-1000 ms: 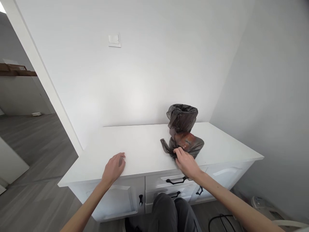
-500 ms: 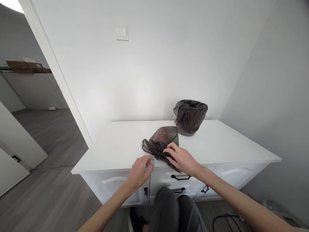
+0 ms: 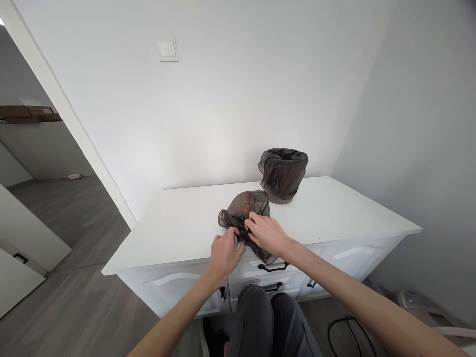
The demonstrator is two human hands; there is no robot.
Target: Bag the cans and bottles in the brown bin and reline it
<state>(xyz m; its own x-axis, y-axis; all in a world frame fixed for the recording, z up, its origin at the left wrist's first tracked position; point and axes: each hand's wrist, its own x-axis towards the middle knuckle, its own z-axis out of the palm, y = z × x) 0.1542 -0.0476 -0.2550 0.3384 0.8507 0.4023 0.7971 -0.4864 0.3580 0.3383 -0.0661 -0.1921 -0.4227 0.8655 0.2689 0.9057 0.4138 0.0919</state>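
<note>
A thin, dark, see-through plastic bag lies near the front edge of the white cabinet top. Something reddish-brown with a small green mark shows through it; I cannot make out its kind. The bag's gathered, twisted neck faces me, and one loose end hangs over the edge. My right hand is closed on the neck from the right, fingers bent into the plastic. From the left, my left hand pinches the bunched plastic beside it, its thumb just below the neck. The fingertips of both hands are partly hidden in the folds.
Behind the bag, to the right, stands a small bin lined with a similar dark bag. Both rest on the white cabinet, which has black handles and backs onto a wall with a light switch. A black cable lies on the floor.
My left hand has moved up and right from beside the bag onto its gathered neck. My right hand keeps to the neck, its fingers bent further in. The whole view has shifted slightly.
</note>
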